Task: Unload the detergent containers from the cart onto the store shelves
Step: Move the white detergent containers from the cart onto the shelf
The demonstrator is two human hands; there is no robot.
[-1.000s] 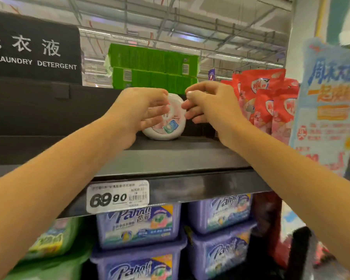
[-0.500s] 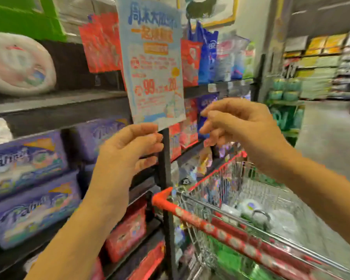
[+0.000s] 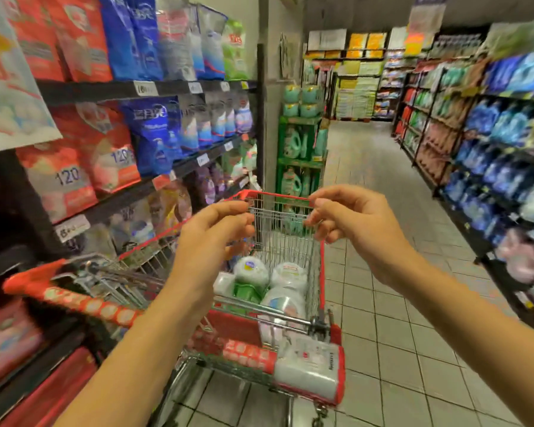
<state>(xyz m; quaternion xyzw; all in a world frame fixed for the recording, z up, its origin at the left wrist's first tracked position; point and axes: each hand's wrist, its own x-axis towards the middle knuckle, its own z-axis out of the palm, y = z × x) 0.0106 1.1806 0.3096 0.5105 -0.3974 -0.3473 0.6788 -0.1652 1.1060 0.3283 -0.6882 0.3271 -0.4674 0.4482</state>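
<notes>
Both hands are hovering above the cart [image 3: 278, 197], apart, fingers loosely curled, gripping nothing. The left hand [image 3: 210, 238] is over the basket's left side and the right hand [image 3: 352, 229] is over its right rim. Detergent containers [image 3: 251, 269] are lying heaped inside the cart, below the hands, with a green pack [image 3: 247, 292] wedged among them. Shelves [image 3: 167, 87] are standing just left of the cart.

Risk, judged: the tubs are looking round and loosely stacked. Pulling one out may topple its neighbours, or it may slip from a one-handed grip.
</notes>
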